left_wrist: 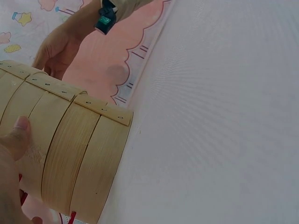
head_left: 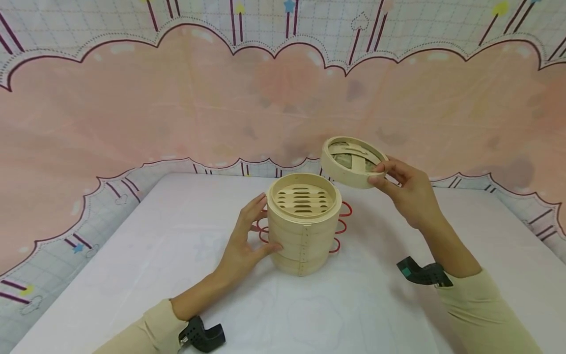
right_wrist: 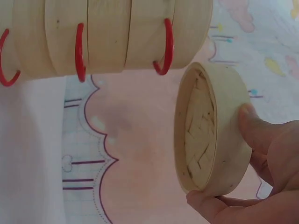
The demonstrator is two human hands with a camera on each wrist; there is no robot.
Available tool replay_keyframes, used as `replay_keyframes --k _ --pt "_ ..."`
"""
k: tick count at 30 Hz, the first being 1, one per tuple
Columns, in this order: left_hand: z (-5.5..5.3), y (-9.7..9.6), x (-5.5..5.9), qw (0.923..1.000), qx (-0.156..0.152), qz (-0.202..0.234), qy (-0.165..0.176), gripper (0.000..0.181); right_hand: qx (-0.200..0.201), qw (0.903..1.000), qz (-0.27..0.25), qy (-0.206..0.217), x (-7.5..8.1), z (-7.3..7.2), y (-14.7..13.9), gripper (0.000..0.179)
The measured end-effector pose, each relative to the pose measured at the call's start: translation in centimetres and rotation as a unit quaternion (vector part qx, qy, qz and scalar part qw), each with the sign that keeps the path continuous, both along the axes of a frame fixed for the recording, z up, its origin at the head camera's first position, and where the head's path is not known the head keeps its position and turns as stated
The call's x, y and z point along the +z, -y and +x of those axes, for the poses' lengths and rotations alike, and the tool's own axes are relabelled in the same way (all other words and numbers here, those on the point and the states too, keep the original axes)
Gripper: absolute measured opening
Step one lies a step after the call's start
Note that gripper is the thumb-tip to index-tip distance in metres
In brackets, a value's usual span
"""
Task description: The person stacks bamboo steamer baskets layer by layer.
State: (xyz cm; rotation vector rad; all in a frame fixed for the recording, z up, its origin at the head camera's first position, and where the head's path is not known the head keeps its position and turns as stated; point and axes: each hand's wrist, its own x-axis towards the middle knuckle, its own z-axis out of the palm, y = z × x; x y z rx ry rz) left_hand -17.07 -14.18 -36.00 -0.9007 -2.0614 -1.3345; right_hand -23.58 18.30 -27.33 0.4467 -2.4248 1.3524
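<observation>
A stack of bamboo steamer baskets (head_left: 305, 241) stands upright on the white table, with red loops on its sides. Its top tier, seen in the head view, is uncovered and shows a slatted base (head_left: 302, 200). My left hand (head_left: 240, 236) grips the stack from its left side, thumb (left_wrist: 17, 137) on the front wall; some of its fingers are hidden behind. Up to the right, my right hand (head_left: 409, 194) pinches the rim of the round bamboo lid (head_left: 353, 169). That lid is tilted and apart from the stack; its woven underside (right_wrist: 198, 130) faces the right wrist camera.
The white tabletop (head_left: 155, 275) stretches out around the stack. Behind it hangs a pink and white patterned cloth (head_left: 247, 108), which also runs along the table's sides. Dark wrist devices (head_left: 203, 334) sit by both cream sleeves (head_left: 486, 309).
</observation>
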Motion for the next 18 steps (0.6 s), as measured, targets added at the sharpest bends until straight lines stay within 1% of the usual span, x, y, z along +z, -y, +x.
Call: replay_keyframes --k 2,3,7,12,18 --pt "0.0 0.0 0.0 1.0 -0.001 0.0 0.001 0.098 0.015 0.9998 -0.012 -0.006 0.2 0.3 0.2 0.027" --pt "0.3 -0.1 0.3 1.0 -0.002 0.0 0.0 0.097 0.022 0.9996 -0.017 -0.01 0.3 0.4 0.2 0.027" --pt "0.4 -0.1 0.4 1.0 -0.002 0.0 0.002 0.097 0.049 0.9979 -0.033 -0.026 0.4 0.7 0.6 0.024" --pt "0.4 0.0 0.3 1.0 -0.004 0.003 -0.002 0.096 0.06 0.9972 -0.029 -0.033 0.4 1.1 1.0 0.022" --pt "0.4 0.1 0.2 1.0 -0.005 0.001 -0.005 0.097 0.08 0.9956 -0.04 -0.028 0.3 1.5 1.5 0.021"
